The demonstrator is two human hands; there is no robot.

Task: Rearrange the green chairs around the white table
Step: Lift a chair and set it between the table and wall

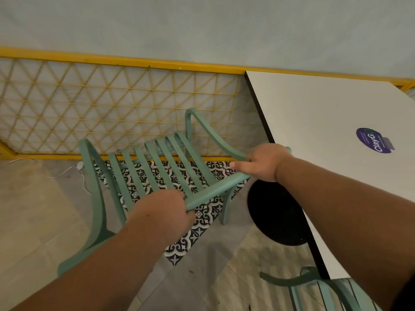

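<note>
While both hands were closed on the green chair (215, 190), it stood tilted over the patterned tiles (203, 217), just left of the white table (314, 113) and in front of the yellow lattice fence (134, 61). The left hand (164, 209) gripped the top rail of the slatted back near its left end, its fingers wrapped under the rail and out of sight, so only the knuckles and back of the hand showed. The right hand (262, 162) held the far end of the same rail where the armrest curved into it, fingers curled round the wood and the thumb lying along it toward the left. That hand sat right at the table's near edge; whether it touched the edge could not be told.

Much of the chair was hidden. The left forearm covered its lower left frame, and only one leg showed clearly, beside the table's round black base (274, 212). The seat could not be made out. A purple round sticker (374, 140) lay on the tabletop, its small print unreadable. A second green chair (283, 281) appeared at the bottom right, cut off by the frame edge and partly covered by the right forearm. A white cable (67, 171) trailed across the floor by the fence.
</note>
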